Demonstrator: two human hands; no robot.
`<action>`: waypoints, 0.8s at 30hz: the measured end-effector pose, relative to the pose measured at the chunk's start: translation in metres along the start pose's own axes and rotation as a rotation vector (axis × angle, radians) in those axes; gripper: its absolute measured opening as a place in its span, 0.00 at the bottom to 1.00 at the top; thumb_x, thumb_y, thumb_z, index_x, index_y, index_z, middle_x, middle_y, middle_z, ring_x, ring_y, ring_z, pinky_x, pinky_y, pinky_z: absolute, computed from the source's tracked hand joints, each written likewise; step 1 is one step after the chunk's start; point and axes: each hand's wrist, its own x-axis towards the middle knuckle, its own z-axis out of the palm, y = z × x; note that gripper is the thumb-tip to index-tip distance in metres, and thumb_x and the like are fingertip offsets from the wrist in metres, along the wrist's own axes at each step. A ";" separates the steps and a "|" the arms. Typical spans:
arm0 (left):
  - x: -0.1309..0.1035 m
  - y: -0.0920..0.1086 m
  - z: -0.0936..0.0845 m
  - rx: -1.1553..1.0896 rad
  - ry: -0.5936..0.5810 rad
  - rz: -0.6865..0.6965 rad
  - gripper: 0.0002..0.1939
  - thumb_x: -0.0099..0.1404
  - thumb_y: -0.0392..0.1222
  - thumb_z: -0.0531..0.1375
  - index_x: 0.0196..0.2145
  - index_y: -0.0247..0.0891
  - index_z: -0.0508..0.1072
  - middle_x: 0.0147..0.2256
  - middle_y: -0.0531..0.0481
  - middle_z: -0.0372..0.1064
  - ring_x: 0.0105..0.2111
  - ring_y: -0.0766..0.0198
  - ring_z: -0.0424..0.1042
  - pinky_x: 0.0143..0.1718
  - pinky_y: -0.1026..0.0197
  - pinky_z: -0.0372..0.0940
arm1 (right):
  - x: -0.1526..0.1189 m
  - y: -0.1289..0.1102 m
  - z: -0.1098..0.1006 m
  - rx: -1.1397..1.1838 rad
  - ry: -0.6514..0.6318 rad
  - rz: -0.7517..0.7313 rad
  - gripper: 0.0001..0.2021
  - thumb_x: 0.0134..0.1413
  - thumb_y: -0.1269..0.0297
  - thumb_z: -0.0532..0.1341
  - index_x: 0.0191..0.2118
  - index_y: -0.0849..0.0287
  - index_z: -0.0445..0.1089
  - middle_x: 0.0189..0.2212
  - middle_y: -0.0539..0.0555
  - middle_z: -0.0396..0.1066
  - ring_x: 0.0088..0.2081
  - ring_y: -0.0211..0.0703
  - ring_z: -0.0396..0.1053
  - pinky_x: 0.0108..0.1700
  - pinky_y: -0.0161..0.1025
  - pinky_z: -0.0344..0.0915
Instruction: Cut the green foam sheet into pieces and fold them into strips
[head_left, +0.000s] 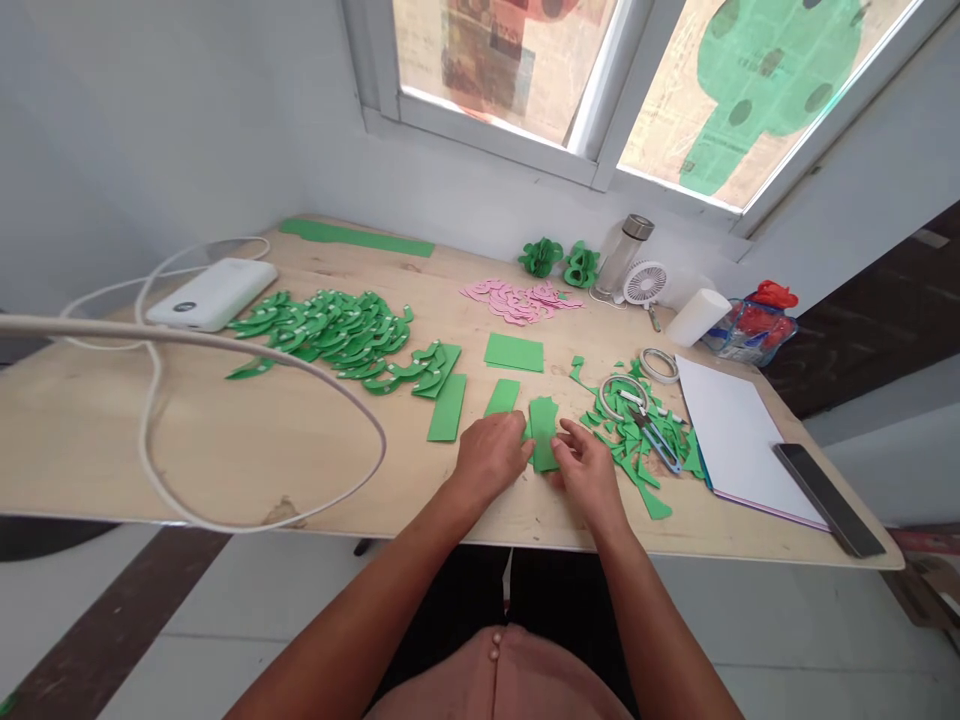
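A home craft corner: a plain wooden desk (112, 440) stands against a white wall under a window (600, 90) covered with newspaper and coloured paper. Cut green foam pieces (330, 330), pink cut-outs (517, 298), scissors (660, 440), tape rolls (658, 364) and a small fan (645, 284) lie spread across it.

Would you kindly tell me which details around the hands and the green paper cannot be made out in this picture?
- Head view: whether the left hand and right hand pinch or only press the green paper piece; the fingers cover its lower edges.
- Head view: the scissors blades, half buried in green scraps.
- Head view: the small white marks on the curved green cutouts, too small to identify.
- Head view: the red contents of the clear box, too blurred.
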 end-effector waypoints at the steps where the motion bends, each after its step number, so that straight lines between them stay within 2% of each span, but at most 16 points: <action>1: 0.000 0.000 0.000 -0.016 0.000 -0.007 0.10 0.63 0.44 0.56 0.38 0.39 0.73 0.37 0.44 0.76 0.42 0.54 0.74 0.38 0.58 0.64 | -0.003 0.000 0.001 0.055 0.004 0.021 0.26 0.52 0.55 0.58 0.55 0.63 0.67 0.44 0.61 0.75 0.41 0.50 0.75 0.25 0.37 0.72; 5: -0.001 -0.002 0.000 -0.105 0.003 -0.027 0.08 0.62 0.43 0.57 0.36 0.40 0.74 0.36 0.46 0.76 0.41 0.54 0.74 0.38 0.58 0.64 | -0.009 -0.002 0.004 0.301 0.014 0.126 0.28 0.46 0.56 0.63 0.54 0.63 0.68 0.47 0.62 0.74 0.45 0.51 0.74 0.27 0.35 0.73; 9: -0.003 -0.003 -0.004 -0.221 0.006 -0.041 0.06 0.60 0.40 0.58 0.34 0.41 0.75 0.34 0.50 0.77 0.38 0.59 0.75 0.35 0.62 0.64 | -0.009 -0.001 0.005 0.386 0.007 0.147 0.27 0.45 0.58 0.64 0.53 0.62 0.69 0.48 0.61 0.73 0.45 0.51 0.73 0.28 0.36 0.74; 15: -0.008 0.004 0.000 -0.406 0.070 -0.055 0.01 0.58 0.37 0.60 0.29 0.40 0.72 0.31 0.53 0.76 0.34 0.63 0.74 0.34 0.64 0.64 | -0.013 -0.001 0.004 0.456 0.026 0.161 0.26 0.44 0.58 0.65 0.51 0.62 0.69 0.46 0.60 0.73 0.45 0.50 0.73 0.30 0.37 0.74; 19: -0.009 0.008 0.007 -0.526 0.148 -0.075 0.04 0.57 0.32 0.59 0.30 0.40 0.69 0.30 0.53 0.74 0.33 0.65 0.74 0.35 0.64 0.65 | -0.015 -0.003 0.004 0.463 0.000 0.146 0.26 0.45 0.58 0.65 0.52 0.62 0.68 0.45 0.59 0.74 0.46 0.50 0.72 0.31 0.37 0.72; 24: -0.013 -0.003 0.000 -0.669 0.210 -0.071 0.05 0.56 0.32 0.57 0.31 0.40 0.66 0.28 0.55 0.72 0.28 0.66 0.73 0.30 0.64 0.66 | -0.008 -0.005 0.005 0.382 0.043 0.058 0.25 0.47 0.57 0.64 0.51 0.61 0.68 0.44 0.59 0.73 0.42 0.46 0.71 0.34 0.37 0.69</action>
